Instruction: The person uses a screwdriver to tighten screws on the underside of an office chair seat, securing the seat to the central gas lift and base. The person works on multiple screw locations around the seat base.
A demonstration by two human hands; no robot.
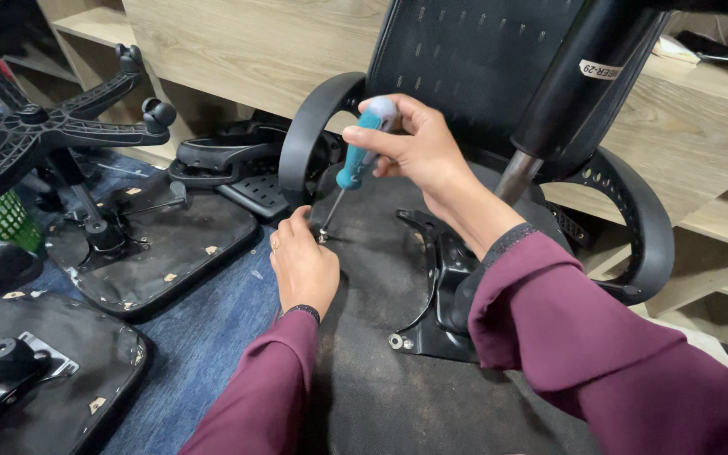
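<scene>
Tool: your right hand [419, 152] is wrapped around the teal-and-white plastic handle of a slim steel-shafted screwdriver [355, 160]; grip closed high on the handle, shaft slanting down and to the left.
Handling: you have a light, rigid tool; the smooth handle looks liable to slip, so hold it at the thick teal part.
Fastener: your left hand [303, 265] pinches at the screwdriver tip [323, 234], fingers narrowed around a small screw that is too small to make out clearly.
Position: the tip sits below and left of the right grip, on the black fabric underside of the overturned chair seat [381, 371].
Adjacent: black metal mounting bracket [431, 286] to the right; curved black plastic armrest [313, 126] behind.
</scene>
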